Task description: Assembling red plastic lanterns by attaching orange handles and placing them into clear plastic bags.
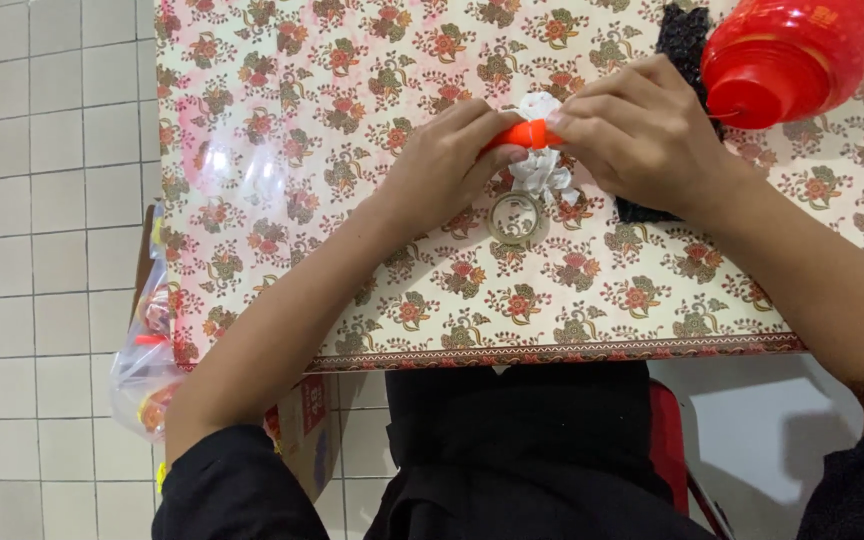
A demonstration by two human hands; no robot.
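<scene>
Both of my hands meet over a flower-patterned tablecloth [282, 170]. My left hand [444, 165] and my right hand [642, 135] together pinch a small orange tube-like piece [524, 133]. White crinkled material [542, 170] sticks out above and below the orange piece, between my fingers. A roll of clear tape [517, 218] lies flat on the cloth just below my hands. A black lacy piece [684, 40] lies under and behind my right hand.
A large red plastic bottle [792, 50] lies at the top right. A clear plastic bag [147, 370] with coloured items hangs off the table's left edge. A red chair [667, 440] edge shows below. The floor has pale tiles [42, 200].
</scene>
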